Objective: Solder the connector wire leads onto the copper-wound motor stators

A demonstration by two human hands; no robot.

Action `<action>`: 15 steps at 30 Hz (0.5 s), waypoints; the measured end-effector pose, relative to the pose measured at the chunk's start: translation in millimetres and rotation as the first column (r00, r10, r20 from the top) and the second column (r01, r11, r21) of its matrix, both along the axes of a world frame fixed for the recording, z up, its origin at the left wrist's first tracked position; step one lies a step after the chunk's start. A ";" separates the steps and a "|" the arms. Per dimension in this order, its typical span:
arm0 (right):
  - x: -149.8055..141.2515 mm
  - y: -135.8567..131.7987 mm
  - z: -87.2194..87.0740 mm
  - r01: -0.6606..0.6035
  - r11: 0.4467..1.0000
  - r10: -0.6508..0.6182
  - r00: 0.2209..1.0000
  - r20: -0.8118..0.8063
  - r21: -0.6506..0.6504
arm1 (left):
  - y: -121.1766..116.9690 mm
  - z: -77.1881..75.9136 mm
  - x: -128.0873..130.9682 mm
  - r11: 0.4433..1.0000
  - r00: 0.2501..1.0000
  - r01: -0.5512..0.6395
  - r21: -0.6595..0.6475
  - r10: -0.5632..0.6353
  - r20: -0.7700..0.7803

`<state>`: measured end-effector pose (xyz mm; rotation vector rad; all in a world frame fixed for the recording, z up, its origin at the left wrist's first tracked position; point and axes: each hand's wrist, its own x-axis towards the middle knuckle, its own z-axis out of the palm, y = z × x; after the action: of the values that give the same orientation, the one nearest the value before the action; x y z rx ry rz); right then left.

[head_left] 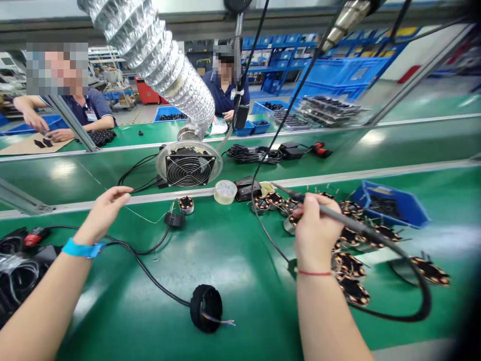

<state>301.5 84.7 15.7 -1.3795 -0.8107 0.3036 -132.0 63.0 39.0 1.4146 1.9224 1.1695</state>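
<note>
Currently, the right hand [317,234] grips a soldering iron [296,196] beside wound stators [348,264] on the bench's [255,301] right; probably light, stiff and hot-tipped, best held by its dark handle [345,220]. At left, the left hand [107,210] seemingly pinches thin, pliant wire [143,217].

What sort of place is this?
Probably an electronics assembly workshop: the right hand holds what looks like a soldering iron beside copper-wound parts, and a ducted fan hangs over the green bench.
</note>
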 end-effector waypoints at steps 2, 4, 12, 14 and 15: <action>16.4 25.7 9.7 -0.005 0.997 0.005 1.000 -0.005 -0.078 | -2.7 11.4 -14.3 0.999 0.999 -0.049 -0.002 0.049 0.011; 27.0 54.2 13.5 -0.035 0.984 0.033 0.999 -0.010 -0.175 | -4.8 20.3 -24.4 0.997 0.997 -0.074 0.012 0.074 0.037; 42.1 124.6 15.5 -0.084 0.875 0.041 0.994 -0.099 -0.477 | -29.2 56.2 -50.5 0.995 0.998 -0.015 0.101 0.008 0.067; 48.7 130.5 16.3 -0.034 0.880 0.001 0.998 -0.069 -0.474 | -33.9 69.1 -52.7 0.988 0.999 -0.036 0.152 0.030 0.045; 51.3 132.9 16.0 -0.019 0.891 -0.003 0.999 -0.048 -0.453 | -34.0 74.4 -52.2 0.982 0.998 -0.054 0.179 0.049 0.034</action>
<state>352.8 217.6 31.7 -1.7991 -0.7312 0.5577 -184.2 29.0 113.4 1.4365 1.8825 1.4122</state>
